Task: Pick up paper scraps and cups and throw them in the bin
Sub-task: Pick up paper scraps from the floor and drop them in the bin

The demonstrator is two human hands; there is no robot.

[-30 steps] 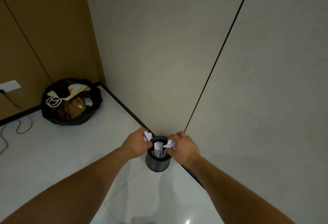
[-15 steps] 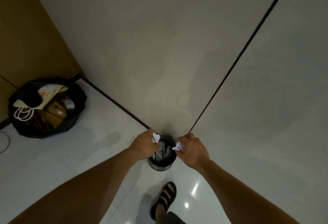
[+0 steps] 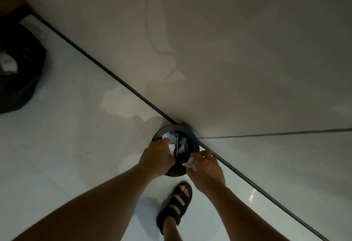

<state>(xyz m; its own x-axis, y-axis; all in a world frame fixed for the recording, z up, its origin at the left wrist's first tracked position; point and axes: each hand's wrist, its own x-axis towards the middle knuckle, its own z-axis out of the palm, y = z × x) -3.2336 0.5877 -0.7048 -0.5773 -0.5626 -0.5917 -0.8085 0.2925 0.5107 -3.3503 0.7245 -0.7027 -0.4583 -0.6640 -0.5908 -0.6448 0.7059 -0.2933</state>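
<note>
The bin [image 3: 194,138] stands tight in a corner, with one wall [image 3: 228,50] behind it and a second wall [image 3: 285,174] to its right, so both those sides are shut off. Its mouth is open from above, though crumpled paper [image 3: 182,144] seems to fill much of it. The left hand [image 3: 157,158] with the left scrap [image 3: 172,148] and the right hand [image 3: 206,170] with the right scrap [image 3: 190,163] crowd the near rim. A sandalled foot [image 3: 177,202] stands just before the bin. Leftward the floor [image 3: 66,145] lies open as far as a black bag [image 3: 21,69].
</note>
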